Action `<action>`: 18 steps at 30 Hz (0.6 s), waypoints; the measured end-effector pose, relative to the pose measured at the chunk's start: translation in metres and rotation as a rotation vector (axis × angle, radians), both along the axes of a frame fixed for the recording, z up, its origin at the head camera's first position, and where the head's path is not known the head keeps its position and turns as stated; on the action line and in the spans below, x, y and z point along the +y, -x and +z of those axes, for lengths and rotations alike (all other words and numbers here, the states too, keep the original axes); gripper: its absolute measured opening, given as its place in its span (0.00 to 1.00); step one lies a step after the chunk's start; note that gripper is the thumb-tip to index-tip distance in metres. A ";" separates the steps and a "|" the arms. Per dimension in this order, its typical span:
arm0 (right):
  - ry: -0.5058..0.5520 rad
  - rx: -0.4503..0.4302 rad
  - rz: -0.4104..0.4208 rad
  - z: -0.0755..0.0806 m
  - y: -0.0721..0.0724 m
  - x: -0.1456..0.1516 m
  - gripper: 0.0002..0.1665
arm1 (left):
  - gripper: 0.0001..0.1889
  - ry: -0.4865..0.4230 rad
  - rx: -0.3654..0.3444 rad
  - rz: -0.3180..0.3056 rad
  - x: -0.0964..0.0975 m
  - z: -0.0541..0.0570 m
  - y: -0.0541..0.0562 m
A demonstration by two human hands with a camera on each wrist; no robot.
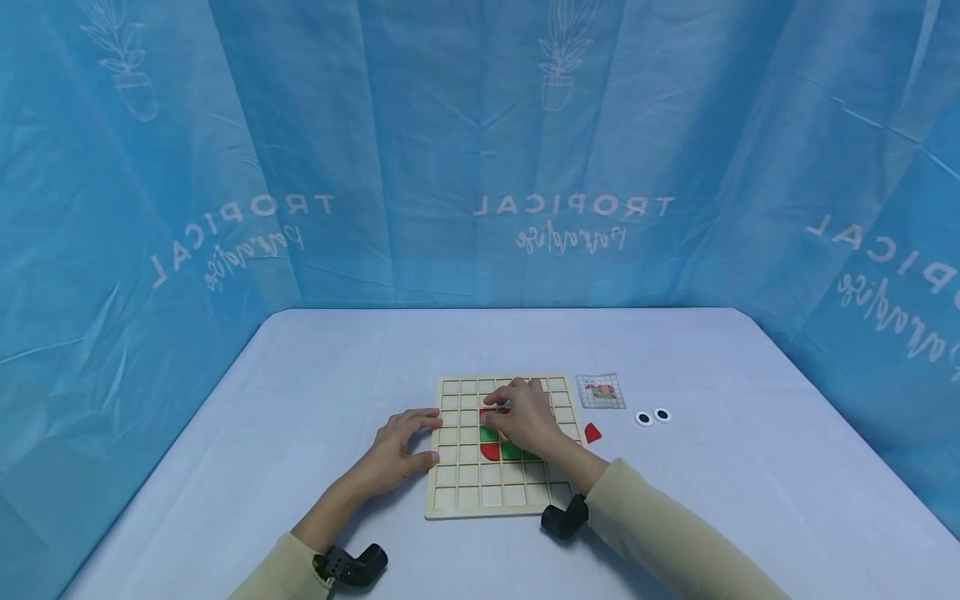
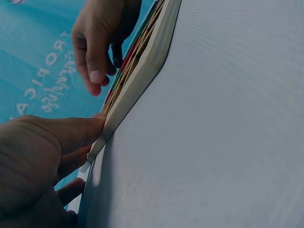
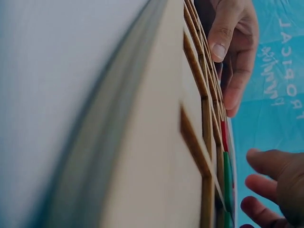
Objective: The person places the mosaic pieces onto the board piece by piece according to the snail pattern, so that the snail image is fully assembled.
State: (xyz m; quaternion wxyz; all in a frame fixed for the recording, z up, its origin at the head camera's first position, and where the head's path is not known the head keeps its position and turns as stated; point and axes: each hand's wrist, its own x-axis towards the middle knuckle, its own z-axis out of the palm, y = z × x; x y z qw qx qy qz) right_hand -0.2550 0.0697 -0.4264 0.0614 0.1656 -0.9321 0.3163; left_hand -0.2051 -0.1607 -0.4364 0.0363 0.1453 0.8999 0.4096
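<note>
A pale wooden grid board [image 1: 468,477] lies on the table. My left hand [image 1: 390,454] rests at its left edge, fingers spread, with the thumb [image 2: 78,133] touching the rim in the left wrist view. Over the board's upper middle is my right hand [image 1: 525,417], thumb and forefinger by a red piece [image 1: 483,413] that they partly hide. Nothing shows between the right fingers in either wrist view. Below that piece sit a green piece [image 1: 488,434], a rounded red piece [image 1: 490,452] and more green [image 1: 512,451], partly covered by the hand.
Right of the board lies a loose red piece [image 1: 592,432]. Farther right are two round white pieces with black centres, one left [image 1: 643,418] and one right [image 1: 662,414]. A small printed pattern card [image 1: 601,391] lies beside the board's upper right corner. Blue curtains [image 1: 480,150] surround the table.
</note>
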 end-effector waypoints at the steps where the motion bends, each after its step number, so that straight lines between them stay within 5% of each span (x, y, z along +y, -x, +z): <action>1: 0.022 -0.011 -0.001 0.002 -0.001 0.001 0.13 | 0.24 0.001 0.001 0.001 0.000 0.000 0.000; 8: 0.137 -0.068 -0.038 0.021 -0.011 0.019 0.14 | 0.25 0.000 0.000 0.019 0.002 0.001 -0.002; 18: 0.046 -0.108 -0.063 0.023 -0.016 0.088 0.16 | 0.25 0.003 -0.001 0.022 0.002 0.000 -0.001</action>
